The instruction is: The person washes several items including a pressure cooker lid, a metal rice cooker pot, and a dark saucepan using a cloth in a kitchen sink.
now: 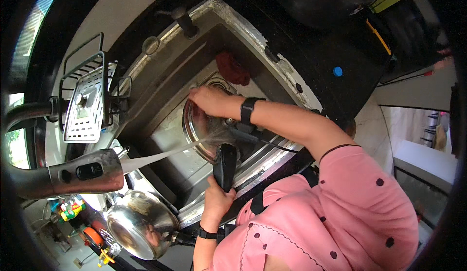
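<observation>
A round, shiny steel pan (191, 131) is tilted in the sink (171, 150), with water striking it. My left hand (218, 200) is wrapped round its thick black handle (225, 168) near the sink's front edge. Reaching across from the right, my right hand (209, 99) lies at the pan's far rim with its fingers curled. Anything inside those fingers is hidden. From the left, the dark metal faucet (87, 171) sends a stream of water (168, 153) onto the pan. A second dark handle (245, 135) shows under my right forearm.
A dark red cloth (232, 68) lies at the sink's far end, beside coiled metal (217, 82). A black rack (87, 103) stands left. Near the front left sits a large steel pot (142, 225). A blue cap (337, 71) rests on the dark counter (316, 47).
</observation>
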